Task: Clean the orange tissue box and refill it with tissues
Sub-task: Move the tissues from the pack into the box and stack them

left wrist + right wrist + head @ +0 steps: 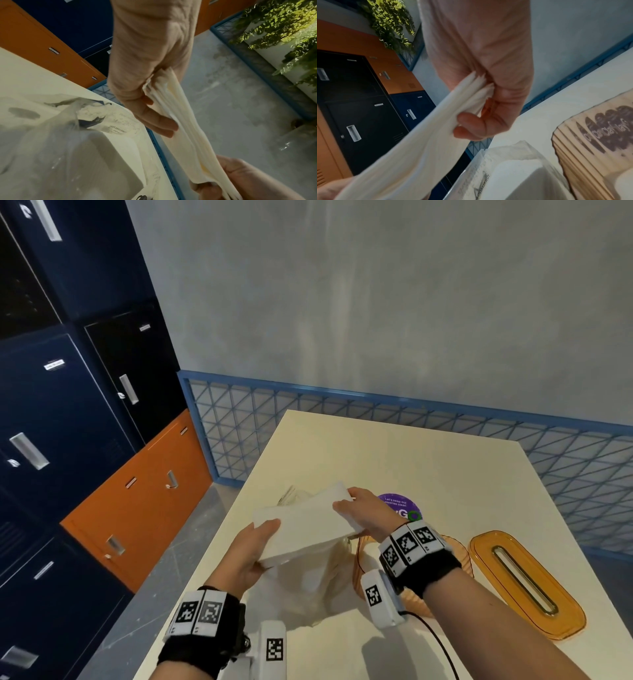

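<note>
A grey wall, a blue lattice railing (376, 419) and navy and orange lockers (144, 494) surround the cream table (394, 453). Its purple sticker (399, 505) reads "Let's keep our…clean". The left hand (251, 556) and right hand (366, 513) each grip one end of a white tissue stack (305, 525), raised over the clear plastic tissue pack (308, 587) near the table's front edge. The orange tissue box (459, 556) and its slotted lid (524, 580) lie by the right edge.

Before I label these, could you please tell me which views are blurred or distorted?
Head view: sharp, but wide-angle bends the lockers. Left wrist view: the plastic bag is soft. Right wrist view: the tissues and right hand are blurred.
</note>
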A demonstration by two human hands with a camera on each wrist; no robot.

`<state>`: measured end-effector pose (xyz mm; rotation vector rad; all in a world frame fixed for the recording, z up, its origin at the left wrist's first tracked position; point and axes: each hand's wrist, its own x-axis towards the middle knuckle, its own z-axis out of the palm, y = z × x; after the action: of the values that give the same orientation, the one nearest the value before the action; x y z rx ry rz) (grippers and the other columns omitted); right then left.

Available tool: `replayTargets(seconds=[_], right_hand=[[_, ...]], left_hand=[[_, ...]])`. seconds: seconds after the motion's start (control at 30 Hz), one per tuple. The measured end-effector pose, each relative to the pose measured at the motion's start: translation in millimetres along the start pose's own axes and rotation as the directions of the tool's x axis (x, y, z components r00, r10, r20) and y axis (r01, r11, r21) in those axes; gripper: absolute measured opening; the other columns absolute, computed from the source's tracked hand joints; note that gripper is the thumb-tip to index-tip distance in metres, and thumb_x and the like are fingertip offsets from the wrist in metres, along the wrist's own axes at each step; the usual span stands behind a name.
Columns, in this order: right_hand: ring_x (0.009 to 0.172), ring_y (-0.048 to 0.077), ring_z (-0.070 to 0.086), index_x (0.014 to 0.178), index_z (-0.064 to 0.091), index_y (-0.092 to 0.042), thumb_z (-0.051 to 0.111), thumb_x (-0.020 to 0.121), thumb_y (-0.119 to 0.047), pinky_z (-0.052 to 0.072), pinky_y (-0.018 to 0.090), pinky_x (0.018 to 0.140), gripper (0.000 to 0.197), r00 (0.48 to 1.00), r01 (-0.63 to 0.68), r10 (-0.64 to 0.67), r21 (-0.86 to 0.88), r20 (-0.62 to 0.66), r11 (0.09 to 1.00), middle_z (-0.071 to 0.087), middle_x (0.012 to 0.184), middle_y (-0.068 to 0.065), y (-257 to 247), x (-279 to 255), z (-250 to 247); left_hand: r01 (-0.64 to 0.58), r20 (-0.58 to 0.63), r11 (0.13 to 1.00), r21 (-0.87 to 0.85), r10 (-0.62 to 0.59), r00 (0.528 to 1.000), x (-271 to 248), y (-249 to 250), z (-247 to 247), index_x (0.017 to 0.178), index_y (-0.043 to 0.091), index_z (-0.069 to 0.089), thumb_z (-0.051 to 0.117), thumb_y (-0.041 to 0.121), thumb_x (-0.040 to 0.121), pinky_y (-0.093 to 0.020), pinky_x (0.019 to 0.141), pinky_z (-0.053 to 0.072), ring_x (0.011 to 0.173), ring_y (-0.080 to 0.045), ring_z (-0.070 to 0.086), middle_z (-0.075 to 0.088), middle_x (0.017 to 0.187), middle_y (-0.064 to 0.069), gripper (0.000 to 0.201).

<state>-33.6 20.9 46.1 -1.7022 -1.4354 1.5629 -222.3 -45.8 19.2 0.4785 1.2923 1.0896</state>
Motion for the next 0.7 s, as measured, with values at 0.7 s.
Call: replayTargets(seconds=[0.7], right_hand=[[0.085,0.026,0.06,0.103,0.055,-0.007,0.053,0.088,-0.002,0.048,0.028,0.064,0.016,0.959,-0.055,0.066,0.049,-0.276,0.997,0.062,0.097,0.012,62,-57,-97]], left_hand=[[-0.198,0.045,0.744,0.638,0.22,0.974,22,-27,97,0.066,0.012,0.042,0.059,0.017,0.088,-0.026,0.061,0.037,0.072,-0.02,0.044,0.046,0.071,-0.005,0.028]])
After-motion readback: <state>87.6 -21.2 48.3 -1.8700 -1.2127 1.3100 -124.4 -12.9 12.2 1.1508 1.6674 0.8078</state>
